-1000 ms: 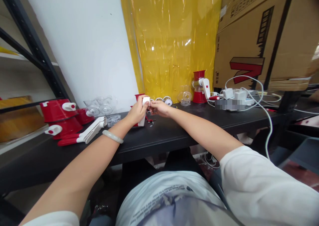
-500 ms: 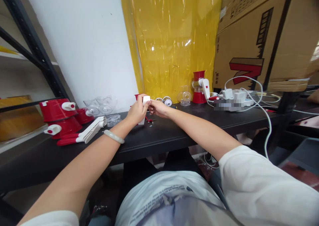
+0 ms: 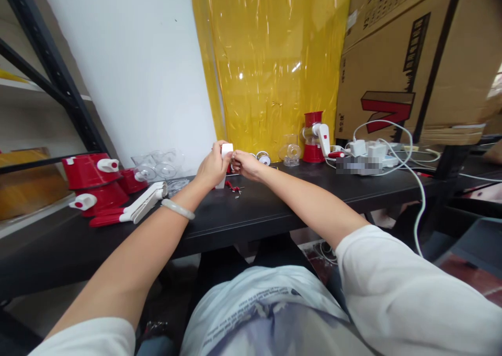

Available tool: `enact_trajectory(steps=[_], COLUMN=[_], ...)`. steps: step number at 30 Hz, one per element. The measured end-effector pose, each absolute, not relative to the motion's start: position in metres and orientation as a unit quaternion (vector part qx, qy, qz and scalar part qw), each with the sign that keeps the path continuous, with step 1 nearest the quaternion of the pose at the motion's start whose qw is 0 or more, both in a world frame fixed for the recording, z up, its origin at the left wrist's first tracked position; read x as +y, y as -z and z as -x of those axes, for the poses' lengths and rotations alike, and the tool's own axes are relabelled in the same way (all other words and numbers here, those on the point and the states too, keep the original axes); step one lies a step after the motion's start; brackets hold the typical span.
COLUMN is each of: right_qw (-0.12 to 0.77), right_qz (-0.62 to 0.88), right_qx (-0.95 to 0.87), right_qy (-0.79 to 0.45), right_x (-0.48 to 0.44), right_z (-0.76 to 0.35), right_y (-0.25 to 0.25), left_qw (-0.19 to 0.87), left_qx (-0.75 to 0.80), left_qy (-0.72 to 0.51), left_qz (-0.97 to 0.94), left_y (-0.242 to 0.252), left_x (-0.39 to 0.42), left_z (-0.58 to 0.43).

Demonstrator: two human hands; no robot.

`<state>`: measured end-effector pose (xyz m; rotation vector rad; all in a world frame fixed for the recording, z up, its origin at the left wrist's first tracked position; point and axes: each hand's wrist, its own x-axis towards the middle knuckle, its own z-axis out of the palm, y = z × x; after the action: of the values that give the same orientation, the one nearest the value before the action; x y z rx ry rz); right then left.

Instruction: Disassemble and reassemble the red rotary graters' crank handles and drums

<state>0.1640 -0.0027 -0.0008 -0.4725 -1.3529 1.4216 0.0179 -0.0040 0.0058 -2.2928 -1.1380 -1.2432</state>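
My left hand [image 3: 214, 165] is closed around a long white plastic part [image 3: 227, 148], held upright. Its top end sticks out above my thumb and its lower end shows below the hand. Right beside it, my right hand [image 3: 247, 166] is closed in a pinch against the white part's side. Whatever those fingertips hold is too small to make out. On the black table [image 3: 243, 215] just below my hands lie small red pieces [image 3: 232, 187] with a few tiny metal bits next to them.
At left stand red housings [image 3: 92, 173], white crank handles with red grips [image 3: 147, 204] and clear plastic parts [image 3: 157, 165]. An assembled red-and-white grinder [image 3: 314, 139] stands at the back right, near white chargers and cables [image 3: 368, 149]. A large cardboard box [image 3: 392, 58] rises behind.
The white part has moved slightly up and left with my left hand, and more of it shows. My right hand stays pinched beside it, shifted a little left.
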Motion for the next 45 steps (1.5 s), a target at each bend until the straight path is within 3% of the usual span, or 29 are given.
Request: enact_trajectory(steps=[37, 43, 45], right_qw=[0.596, 0.651, 0.609], right_qz=[0.228, 0.221, 0.222], right_qx=[-0.422, -0.369, -0.408], right_qy=[-0.644, -0.625, -0.643], right_x=[-0.009, 0.000, 0.003], right_z=[-0.150, -0.180, -0.191], right_y=[-0.002, -0.009, -0.008], left_qw=[0.032, -0.033, -0.052], left_qx=[-0.361, -0.404, -0.417], left_qy=[0.481, 0.512, 0.511], left_qz=[0.798, 0.757, 0.750], left_y=[-0.013, -0.008, -0.006], left_x=[0.018, 0.026, 0.029], left_z=[-0.021, 0.001, 0.008])
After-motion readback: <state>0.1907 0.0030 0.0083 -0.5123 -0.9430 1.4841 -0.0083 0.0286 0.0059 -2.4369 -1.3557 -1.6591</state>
